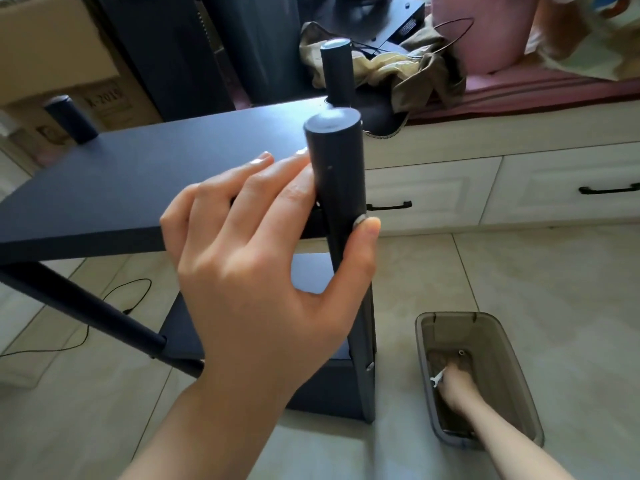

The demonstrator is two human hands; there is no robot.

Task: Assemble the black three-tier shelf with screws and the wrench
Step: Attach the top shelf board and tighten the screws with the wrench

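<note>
Left grip [263, 251] around shelf post [341, 188]

The shelf [145, 181] stands on the floor [519, 271] before me, drawers [433, 192] behind it. To its right sits a bin [512, 375]; my right hand [457, 382] is inside, by what may be the wrench [437, 378].

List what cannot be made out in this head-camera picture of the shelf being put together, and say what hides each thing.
- Screw in the post: the left hand's thumb covers most of it; how far in, cannot tell.
- Right hand in the grey bin: small and dim; its grip on the white wrench is unclear.
- Shelf's left end: cut off by the picture's edge.
</note>
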